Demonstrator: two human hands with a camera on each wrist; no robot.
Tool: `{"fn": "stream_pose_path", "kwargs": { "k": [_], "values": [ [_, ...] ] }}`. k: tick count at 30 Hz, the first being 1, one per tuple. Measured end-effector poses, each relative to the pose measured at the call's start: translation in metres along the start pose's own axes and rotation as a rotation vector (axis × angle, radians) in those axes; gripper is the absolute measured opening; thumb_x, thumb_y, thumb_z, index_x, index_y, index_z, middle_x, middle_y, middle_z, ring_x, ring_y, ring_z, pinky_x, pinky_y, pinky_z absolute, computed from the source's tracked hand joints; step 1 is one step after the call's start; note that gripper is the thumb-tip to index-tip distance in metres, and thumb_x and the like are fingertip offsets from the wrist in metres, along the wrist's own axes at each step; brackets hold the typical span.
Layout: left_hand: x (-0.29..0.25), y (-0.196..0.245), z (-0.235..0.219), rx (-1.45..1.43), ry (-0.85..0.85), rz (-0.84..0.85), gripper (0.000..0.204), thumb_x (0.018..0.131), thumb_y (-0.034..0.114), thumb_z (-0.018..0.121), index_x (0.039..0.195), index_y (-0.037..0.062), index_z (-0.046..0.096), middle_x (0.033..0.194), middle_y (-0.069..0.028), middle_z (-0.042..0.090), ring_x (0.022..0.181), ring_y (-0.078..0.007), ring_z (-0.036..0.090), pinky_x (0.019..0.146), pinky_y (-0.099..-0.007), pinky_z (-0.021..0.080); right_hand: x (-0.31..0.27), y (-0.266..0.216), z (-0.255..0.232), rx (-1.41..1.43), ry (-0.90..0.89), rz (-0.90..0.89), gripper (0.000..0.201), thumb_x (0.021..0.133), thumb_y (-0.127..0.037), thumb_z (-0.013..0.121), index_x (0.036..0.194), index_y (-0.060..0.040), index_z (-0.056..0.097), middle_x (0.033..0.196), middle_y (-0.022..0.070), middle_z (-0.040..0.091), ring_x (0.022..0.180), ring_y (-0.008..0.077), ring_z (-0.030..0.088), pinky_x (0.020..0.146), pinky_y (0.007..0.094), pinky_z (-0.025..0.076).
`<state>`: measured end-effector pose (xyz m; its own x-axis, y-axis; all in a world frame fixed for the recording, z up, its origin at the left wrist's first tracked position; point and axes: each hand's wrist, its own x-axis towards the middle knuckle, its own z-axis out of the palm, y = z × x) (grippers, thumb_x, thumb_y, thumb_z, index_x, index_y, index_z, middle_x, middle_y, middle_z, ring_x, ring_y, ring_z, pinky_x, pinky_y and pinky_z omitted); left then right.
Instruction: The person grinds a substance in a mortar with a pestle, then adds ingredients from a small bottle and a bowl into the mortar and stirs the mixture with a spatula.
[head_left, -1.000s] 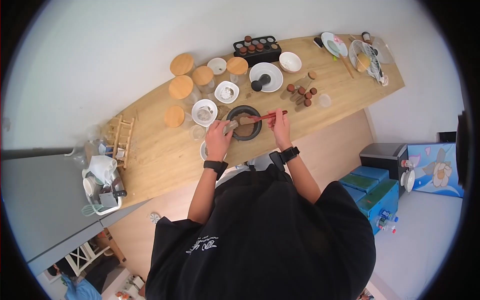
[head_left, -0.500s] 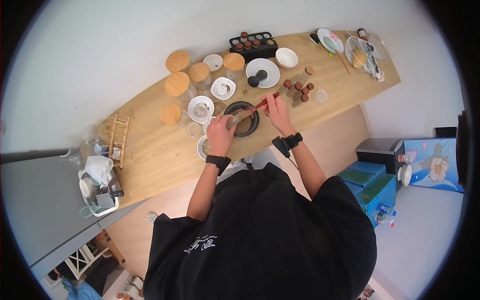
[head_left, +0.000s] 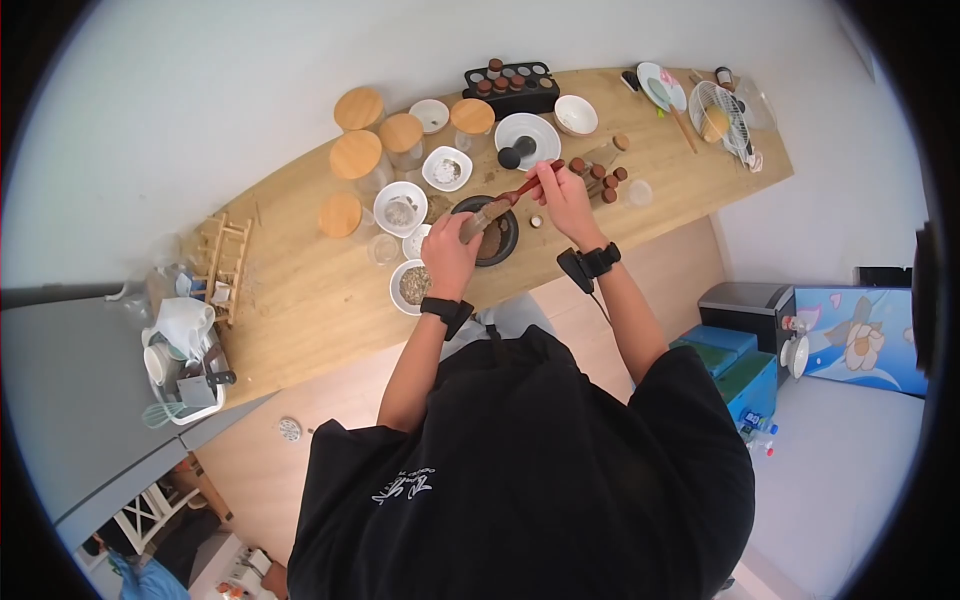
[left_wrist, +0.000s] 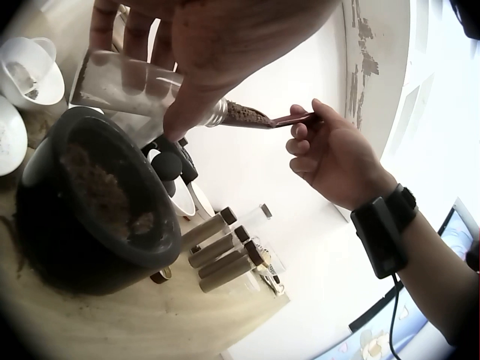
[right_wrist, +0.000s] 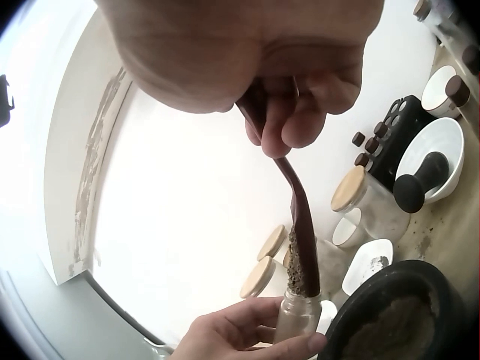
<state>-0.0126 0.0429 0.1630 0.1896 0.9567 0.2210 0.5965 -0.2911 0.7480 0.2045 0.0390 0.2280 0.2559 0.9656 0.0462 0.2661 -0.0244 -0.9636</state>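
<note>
In the left wrist view my left hand (left_wrist: 225, 45) grips a clear glass vial (left_wrist: 112, 84), tilted beside and above the dark mortar (left_wrist: 45, 217). The right hand (right_wrist: 262, 60) pinches the handle of a dark red spoon (right_wrist: 300, 217). Brown grainy powder (right_wrist: 295, 262) lies in the spoon, whose tip is at the vial's mouth. More brown powder (left_wrist: 101, 191) lies in the mortar. From the head view, the left hand (head_left: 450, 255) is at the mortar's left edge and the right hand (head_left: 566, 205) to its upper right.
White bowls (head_left: 412, 288) and wooden-lidded jars (head_left: 357, 155) stand left and behind. Several capped vials (head_left: 608, 190) lie at the right, near a small cap (head_left: 537, 221). A black rack (head_left: 512, 92) and a white mortar with pestle (head_left: 541, 134) stand at the back.
Both hands have risen from over the mortar, the vial and spoon with them. The spoon tip has come to the vial's mouth, and the small cap beside the mortar has come into view.
</note>
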Motion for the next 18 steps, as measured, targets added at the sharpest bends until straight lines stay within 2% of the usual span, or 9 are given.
{"fn": "stream_pose_path", "kwargs": {
  "k": [6,18],
  "values": [
    [0.0,-0.002,-0.003,-0.028,0.047,-0.02,0.035,0.071,0.014,0.084,0.104,0.013,0.073,0.098,-0.0084,0.07,0.09,-0.0331,0.068,0.077,-0.0427,0.054,0.002,0.002,0.002,0.055,-0.029,0.024,0.038,0.108,-0.034,0.05,0.101,-0.0009,0.068,0.073,0.0007,0.061,0.066,0.0069,0.055,0.063,0.0237,0.046],
    [0.0,0.003,0.0,-0.084,0.031,-0.089,0.033,0.074,0.014,0.082,0.106,0.0137,0.073,0.1,-0.0067,0.07,0.091,-0.0324,0.069,0.077,-0.042,0.054,0.007,-0.01,-0.001,-0.008,-0.077,0.001,0.038,0.11,-0.031,0.047,0.101,-0.0003,0.068,0.075,-0.0001,0.061,0.067,0.0059,0.054,0.062,0.0221,0.044]
  ]
}}
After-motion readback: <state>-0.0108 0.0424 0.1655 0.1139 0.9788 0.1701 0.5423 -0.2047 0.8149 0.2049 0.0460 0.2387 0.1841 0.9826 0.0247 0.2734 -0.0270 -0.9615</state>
